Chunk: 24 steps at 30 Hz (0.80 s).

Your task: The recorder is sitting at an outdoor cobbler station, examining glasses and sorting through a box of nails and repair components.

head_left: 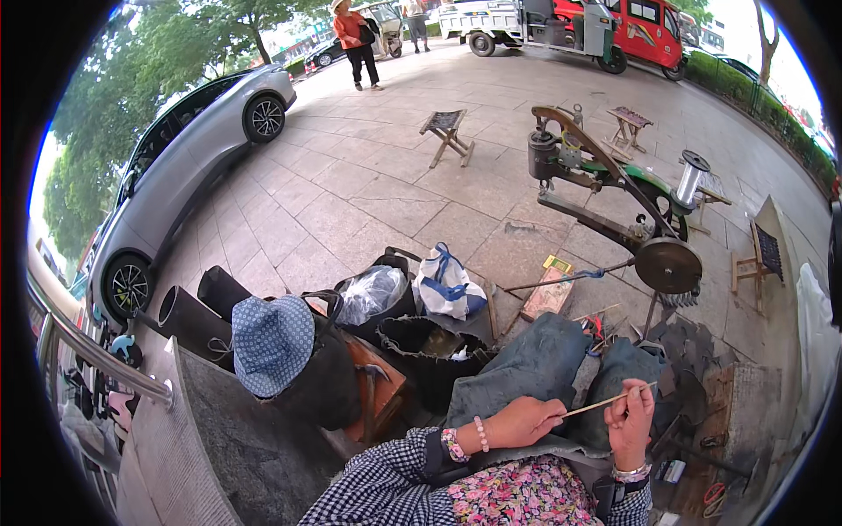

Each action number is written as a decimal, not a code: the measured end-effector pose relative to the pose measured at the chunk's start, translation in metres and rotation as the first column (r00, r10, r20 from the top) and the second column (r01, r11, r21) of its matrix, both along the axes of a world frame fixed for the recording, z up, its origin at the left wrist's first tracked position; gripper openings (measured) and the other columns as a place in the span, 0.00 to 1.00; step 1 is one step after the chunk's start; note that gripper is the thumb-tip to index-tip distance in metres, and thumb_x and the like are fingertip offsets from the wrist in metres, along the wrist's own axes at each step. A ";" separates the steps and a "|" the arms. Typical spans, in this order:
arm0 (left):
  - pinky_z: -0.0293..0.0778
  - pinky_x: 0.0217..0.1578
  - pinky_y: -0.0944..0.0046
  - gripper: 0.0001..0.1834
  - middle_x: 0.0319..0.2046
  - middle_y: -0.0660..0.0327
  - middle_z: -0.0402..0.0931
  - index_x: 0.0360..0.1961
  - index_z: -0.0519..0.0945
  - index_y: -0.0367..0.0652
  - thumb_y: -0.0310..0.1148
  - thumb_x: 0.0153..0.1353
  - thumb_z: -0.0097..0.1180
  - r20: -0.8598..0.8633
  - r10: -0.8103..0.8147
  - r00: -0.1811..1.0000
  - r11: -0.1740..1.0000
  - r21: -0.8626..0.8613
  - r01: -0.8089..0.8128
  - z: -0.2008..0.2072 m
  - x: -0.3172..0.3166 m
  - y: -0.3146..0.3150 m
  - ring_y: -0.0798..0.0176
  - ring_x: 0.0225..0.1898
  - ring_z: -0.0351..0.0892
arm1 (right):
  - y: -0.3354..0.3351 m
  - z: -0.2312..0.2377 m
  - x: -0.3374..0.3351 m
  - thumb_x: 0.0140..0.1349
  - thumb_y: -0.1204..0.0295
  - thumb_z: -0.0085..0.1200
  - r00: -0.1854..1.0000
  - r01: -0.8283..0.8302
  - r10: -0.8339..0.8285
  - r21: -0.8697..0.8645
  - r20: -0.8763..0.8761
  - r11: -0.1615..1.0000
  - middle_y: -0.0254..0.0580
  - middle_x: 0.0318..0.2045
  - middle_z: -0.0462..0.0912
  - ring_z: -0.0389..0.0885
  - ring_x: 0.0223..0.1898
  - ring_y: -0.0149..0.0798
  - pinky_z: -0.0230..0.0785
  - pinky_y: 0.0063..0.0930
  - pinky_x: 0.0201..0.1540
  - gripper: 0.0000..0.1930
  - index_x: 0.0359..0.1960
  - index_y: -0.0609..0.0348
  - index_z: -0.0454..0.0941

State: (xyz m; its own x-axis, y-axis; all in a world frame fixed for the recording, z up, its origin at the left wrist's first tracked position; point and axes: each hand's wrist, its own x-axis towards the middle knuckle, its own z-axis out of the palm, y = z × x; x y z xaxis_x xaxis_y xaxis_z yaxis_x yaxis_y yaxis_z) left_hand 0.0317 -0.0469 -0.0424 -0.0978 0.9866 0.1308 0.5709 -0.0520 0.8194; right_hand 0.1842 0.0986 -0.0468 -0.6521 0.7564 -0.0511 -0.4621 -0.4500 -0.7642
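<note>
A thin, pale wooden stick (pixel 589 408) spans the gap between my hands, above my lap. My left hand (pixel 519 422), with a pink bead bracelet at its wrist, is closed round the stick's lower left end. Fingers of my right hand (pixel 630 422) pinch it close to the upper right end, the tip showing just past them. Whether anything else is at that tip is too small to tell. Beneath both hands a dark blue-grey cloth (pixel 526 364) covers my knees. Several small tools (pixel 598 333) lie beyond my knees.
A hand-cranked sewing machine (pixel 605 180) with a large wheel stands ahead to the right. Folding stools (pixel 447 131) are around it. Dark bags (pixel 430 351), a blue hat (pixel 272 344) and a white-and-blue bag (pixel 449 285) sit to my left. A silver car (pixel 189 149) stands farther left.
</note>
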 end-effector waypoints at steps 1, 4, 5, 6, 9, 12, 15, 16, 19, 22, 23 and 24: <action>0.67 0.22 0.60 0.07 0.20 0.53 0.71 0.35 0.70 0.41 0.29 0.54 0.48 0.000 -0.010 1.000 1.000 0.010 0.010 0.002 -0.006 0.004 0.51 0.22 0.73 | 0.007 0.005 0.001 0.61 0.68 0.42 0.999 0.029 -0.028 0.009 -0.015 1.000 0.30 0.09 0.59 0.52 0.08 0.22 0.46 0.18 0.11 0.09 0.36 0.60 0.68; 0.67 0.21 0.65 0.05 0.18 0.55 0.70 0.32 0.72 0.40 0.28 0.54 0.48 0.073 0.042 0.996 0.994 0.093 -0.049 0.008 -0.010 -0.001 0.58 0.18 0.73 | 0.018 0.015 0.011 0.62 0.67 0.39 0.998 0.037 -0.034 0.048 -0.055 0.998 0.30 0.10 0.59 0.50 0.09 0.21 0.45 0.18 0.12 0.10 0.38 0.61 0.68; 0.66 0.19 0.66 0.04 0.16 0.57 0.71 0.28 0.71 0.39 0.28 0.53 0.49 0.215 0.097 0.972 0.995 0.003 -0.099 0.015 -0.010 -0.004 0.60 0.17 0.73 | 0.019 0.024 0.013 0.62 0.67 0.40 0.997 0.069 -0.068 0.024 -0.041 0.997 0.30 0.12 0.60 0.50 0.09 0.21 0.45 0.17 0.13 0.11 0.40 0.61 0.68; 0.65 0.18 0.70 0.04 0.15 0.61 0.71 0.29 0.71 0.38 0.27 0.53 0.49 0.291 0.141 0.946 0.990 -0.068 -0.127 0.019 -0.011 -0.004 0.70 0.16 0.72 | 0.020 0.027 0.020 0.62 0.68 0.40 0.998 0.058 -0.057 0.010 -0.040 0.998 0.30 0.12 0.60 0.50 0.10 0.21 0.45 0.17 0.13 0.11 0.40 0.61 0.68; 0.60 0.14 0.80 0.05 0.17 0.65 0.71 0.33 0.71 0.37 0.27 0.57 0.46 0.491 0.173 0.854 0.979 -0.178 -0.095 0.022 -0.016 0.003 0.79 0.15 0.65 | 0.027 0.026 0.035 0.62 0.69 0.41 0.999 -0.020 0.024 -0.084 0.039 0.996 0.29 0.13 0.61 0.51 0.11 0.20 0.45 0.15 0.13 0.12 0.42 0.61 0.69; 0.62 0.16 0.79 0.04 0.16 0.65 0.70 0.32 0.71 0.37 0.26 0.56 0.46 0.349 0.048 0.936 0.988 -0.151 0.006 0.034 -0.007 0.008 0.78 0.16 0.68 | 0.008 0.017 0.036 0.58 0.70 0.46 0.944 -0.236 0.254 -0.110 0.209 0.966 0.26 0.14 0.64 0.56 0.13 0.19 0.46 0.13 0.14 0.12 0.43 0.61 0.70; 0.62 0.17 0.77 0.04 0.14 0.65 0.69 0.32 0.71 0.36 0.25 0.55 0.47 0.138 -0.194 0.971 0.959 -0.182 0.217 0.036 0.002 0.023 0.77 0.16 0.68 | -0.013 0.017 0.036 0.58 0.70 0.47 0.905 -0.304 0.299 -0.031 0.302 0.952 0.25 0.14 0.65 0.58 0.14 0.18 0.47 0.12 0.15 0.12 0.41 0.61 0.72; 0.62 0.17 0.77 0.04 0.14 0.65 0.69 0.32 0.71 0.36 0.25 0.55 0.47 0.143 -0.184 0.972 0.958 -0.196 0.210 0.032 0.003 0.024 0.77 0.16 0.68 | -0.016 0.015 0.035 0.58 0.69 0.47 0.912 -0.271 0.237 0.060 0.335 0.961 0.25 0.14 0.66 0.58 0.14 0.18 0.47 0.12 0.15 0.11 0.40 0.61 0.73; 0.62 0.17 0.76 0.06 0.13 0.66 0.68 0.31 0.73 0.36 0.27 0.56 0.46 0.230 -0.148 0.962 0.950 -0.238 0.203 0.027 0.007 0.027 0.76 0.15 0.67 | -0.016 0.007 0.035 0.58 0.69 0.48 0.907 -0.253 0.195 0.112 0.372 0.961 0.25 0.14 0.66 0.58 0.14 0.17 0.47 0.11 0.15 0.10 0.38 0.61 0.74; 0.62 0.17 0.75 0.08 0.13 0.66 0.67 0.33 0.73 0.35 0.29 0.58 0.45 0.307 -0.104 0.946 0.942 -0.274 0.193 0.021 0.011 0.021 0.76 0.15 0.67 | -0.015 0.002 0.035 0.57 0.68 0.49 0.894 -0.246 0.215 0.030 0.393 0.969 0.26 0.13 0.66 0.57 0.13 0.17 0.45 0.11 0.13 0.09 0.33 0.61 0.74; 0.60 0.16 0.76 0.10 0.13 0.67 0.67 0.36 0.74 0.36 0.31 0.60 0.43 0.319 -0.124 0.939 0.951 -0.231 0.204 0.017 0.013 0.021 0.77 0.14 0.64 | -0.013 0.003 0.035 0.57 0.67 0.49 0.905 -0.205 0.203 -0.036 0.374 0.978 0.27 0.13 0.65 0.56 0.12 0.17 0.44 0.12 0.12 0.09 0.31 0.61 0.73; 0.60 0.16 0.76 0.10 0.13 0.67 0.67 0.36 0.74 0.36 0.31 0.60 0.43 0.322 -0.125 0.938 0.950 -0.234 0.207 0.017 0.011 0.021 0.77 0.14 0.64 | -0.012 0.003 0.033 0.57 0.67 0.50 0.917 -0.168 0.194 -0.103 0.349 0.980 0.27 0.12 0.65 0.54 0.11 0.17 0.43 0.12 0.12 0.09 0.28 0.61 0.73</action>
